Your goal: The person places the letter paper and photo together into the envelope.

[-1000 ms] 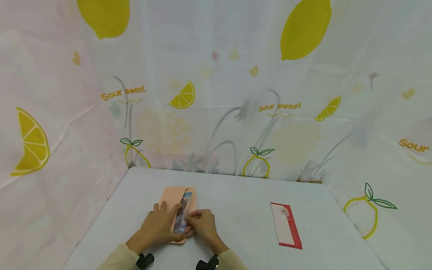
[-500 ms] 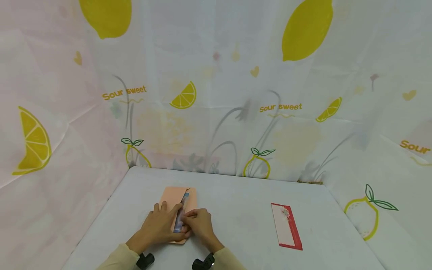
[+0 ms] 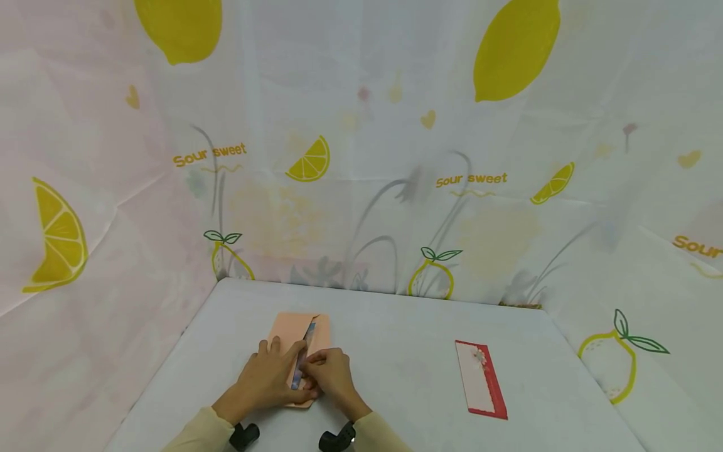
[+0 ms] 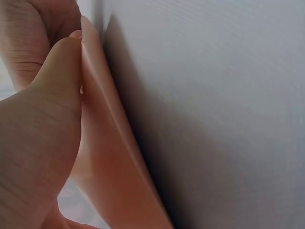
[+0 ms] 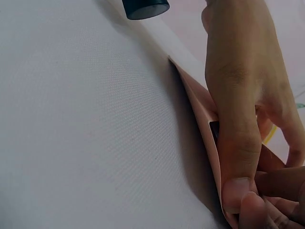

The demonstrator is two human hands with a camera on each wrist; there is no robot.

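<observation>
A peach paper envelope lies on the white table, left of the middle in the head view. From its slanted opening shows a narrow strip of a blue printed card; the rest of the card is hidden. My left hand presses on the envelope with fingers spread and thumb stretched along the near end. My right hand pinches the card's right edge with fingertips and thumb. In the left wrist view the envelope has its edge raised off the table. Both thumbs nearly meet in the right wrist view.
A red and white card with a small flower ornament lies on the right of the table. Lemon-printed cloth hangs behind and at both sides. Black cameras sit on the wrists.
My right hand has moved a little to the left, and the visible strip of the blue card has become narrower as it slid under the envelope's left panel. The left hand stays put.
</observation>
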